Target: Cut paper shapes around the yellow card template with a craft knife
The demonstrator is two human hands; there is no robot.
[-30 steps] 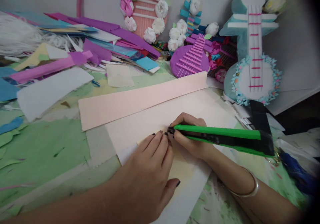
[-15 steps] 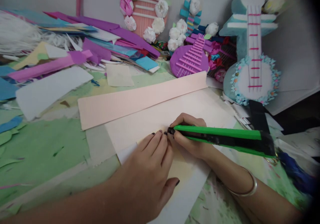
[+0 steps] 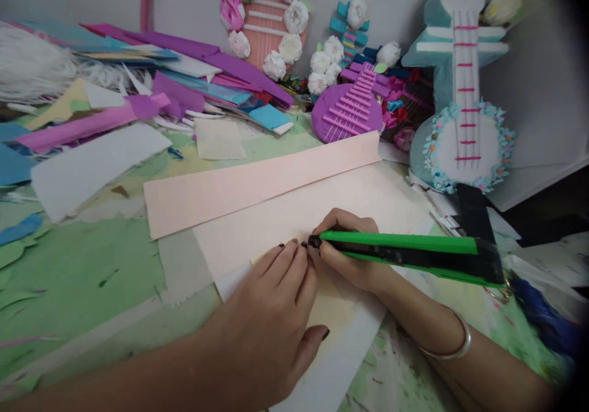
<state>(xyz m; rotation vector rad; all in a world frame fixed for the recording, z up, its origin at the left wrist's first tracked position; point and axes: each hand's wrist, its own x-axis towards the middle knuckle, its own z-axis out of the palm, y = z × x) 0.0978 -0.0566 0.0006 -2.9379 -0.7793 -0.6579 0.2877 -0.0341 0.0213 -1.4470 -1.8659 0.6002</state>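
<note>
My right hand is closed round a green and black utility knife, its tip set on a cream sheet in the middle of the table. My left hand lies flat with fingers stretched, pressing down a pale yellow piece on top of that sheet, its fingertips right beside the knife tip. A silver bangle circles my right wrist. A long pale pink strip lies just behind the cream sheet.
Purple, blue and white foam scraps are piled at the back left. Craft guitars with paper flowers stand at the back: a peach one, a purple one, and a teal and white one at the right. The table top is green.
</note>
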